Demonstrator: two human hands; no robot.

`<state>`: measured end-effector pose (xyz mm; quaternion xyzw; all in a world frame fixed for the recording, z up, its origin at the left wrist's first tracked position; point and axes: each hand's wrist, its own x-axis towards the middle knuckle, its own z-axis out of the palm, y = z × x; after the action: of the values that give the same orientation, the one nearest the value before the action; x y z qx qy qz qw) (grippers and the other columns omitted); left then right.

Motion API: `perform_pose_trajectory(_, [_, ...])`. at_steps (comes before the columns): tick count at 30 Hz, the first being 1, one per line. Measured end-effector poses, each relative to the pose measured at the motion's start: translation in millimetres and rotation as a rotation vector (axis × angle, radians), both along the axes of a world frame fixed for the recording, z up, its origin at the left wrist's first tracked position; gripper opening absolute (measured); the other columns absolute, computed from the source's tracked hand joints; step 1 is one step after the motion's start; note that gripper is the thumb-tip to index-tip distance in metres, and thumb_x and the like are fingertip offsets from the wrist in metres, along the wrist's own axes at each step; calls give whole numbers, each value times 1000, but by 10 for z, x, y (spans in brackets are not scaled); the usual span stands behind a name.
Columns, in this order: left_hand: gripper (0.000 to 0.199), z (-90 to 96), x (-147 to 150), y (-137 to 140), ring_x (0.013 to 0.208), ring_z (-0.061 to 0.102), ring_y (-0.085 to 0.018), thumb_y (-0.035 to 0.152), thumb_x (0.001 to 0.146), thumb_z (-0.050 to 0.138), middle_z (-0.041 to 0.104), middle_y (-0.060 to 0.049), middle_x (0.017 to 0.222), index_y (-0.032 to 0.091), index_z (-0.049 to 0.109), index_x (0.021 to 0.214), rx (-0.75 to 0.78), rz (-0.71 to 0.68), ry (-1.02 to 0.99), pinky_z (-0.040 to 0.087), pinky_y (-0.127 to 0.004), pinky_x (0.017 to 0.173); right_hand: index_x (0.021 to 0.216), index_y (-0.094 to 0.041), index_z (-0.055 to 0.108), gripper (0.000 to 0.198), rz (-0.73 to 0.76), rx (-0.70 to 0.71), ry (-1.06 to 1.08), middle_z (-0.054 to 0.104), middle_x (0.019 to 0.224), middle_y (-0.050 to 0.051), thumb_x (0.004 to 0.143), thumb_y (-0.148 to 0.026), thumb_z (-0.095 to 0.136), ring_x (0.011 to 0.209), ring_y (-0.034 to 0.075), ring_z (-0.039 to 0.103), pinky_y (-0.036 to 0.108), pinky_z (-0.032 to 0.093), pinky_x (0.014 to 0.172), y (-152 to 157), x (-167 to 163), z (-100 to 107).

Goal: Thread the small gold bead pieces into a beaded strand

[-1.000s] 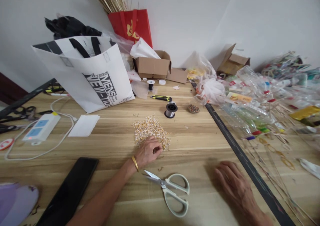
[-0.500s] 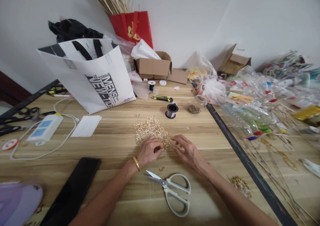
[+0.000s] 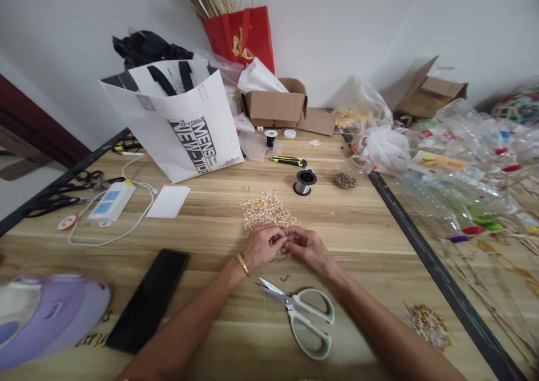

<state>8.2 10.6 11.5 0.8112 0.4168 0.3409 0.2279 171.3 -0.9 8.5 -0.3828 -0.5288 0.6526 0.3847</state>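
My left hand (image 3: 263, 246), with a gold bangle (image 3: 243, 264) at its wrist, is closed in a pinch at the near edge of a heap of small gold and silvery beaded pieces (image 3: 266, 207). Against its fingertips, my right hand (image 3: 310, 248) is pinched too. Whatever is between the fingers is too small to make out. Below the hands lie white-handled scissors (image 3: 310, 309), blades slightly apart and pointing up-left. A tiny curled bit (image 3: 285, 278) rests just above them. Beyond the heap stands a spool of silvery wire (image 3: 305, 183).
Farther back are a yellow-black cutter (image 3: 288, 161), a jar of beads (image 3: 346, 180) and a white bag (image 3: 185, 128). A black phone (image 3: 147, 299) and power strip (image 3: 112, 201) lie left. Plastic bottles (image 3: 438, 198) crowd the right; a second beaded bunch (image 3: 429, 326) is nearer.
My right hand has moved left, so both hands' fingertips now meet beside the heap. The camera has turned somewhat left, shifting the whole scene rightward.
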Motion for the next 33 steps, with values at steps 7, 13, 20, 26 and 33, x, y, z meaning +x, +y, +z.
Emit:
perform_pose_trajectory(7, [12,16,-11,2,67,53,-14,15,80,55,59,-1,64,17,60,68,10,1,43,41,-25,67,80,-16,58,21,-119,32,-58,63,61,0,76,-35,66,56,12,59,21,46,53,-31,29,-112])
perform_pose_trajectory(13, [16,72,-7,-3,68,53,-14,18,83,52,60,-1,66,17,59,69,-16,-12,49,41,-26,67,81,-16,58,18,-152,187,-167,58,61,0,83,-35,57,55,12,54,23,45,52,-73,17,-165])
perform_pose_trajectory(20, [16,55,-39,10,71,54,-14,22,85,50,60,-1,70,17,58,72,-61,-33,48,41,-26,69,79,-17,60,12,-252,520,-410,58,75,3,85,-24,53,68,14,52,25,41,60,-119,21,-104])
perform_pose_trajectory(26, [13,28,-46,25,69,52,-14,18,82,54,58,-1,67,15,59,70,-54,-41,57,39,-25,66,79,-18,60,9,-250,531,-437,55,72,2,84,-23,54,63,13,50,23,40,57,-120,27,-132])
perform_pose_trajectory(33, [13,25,-50,33,69,52,-13,18,83,55,59,-1,67,15,59,70,-56,-64,36,40,-25,68,81,-18,61,10,-252,550,-448,56,73,2,85,-24,53,66,14,52,24,40,59,-121,31,-132])
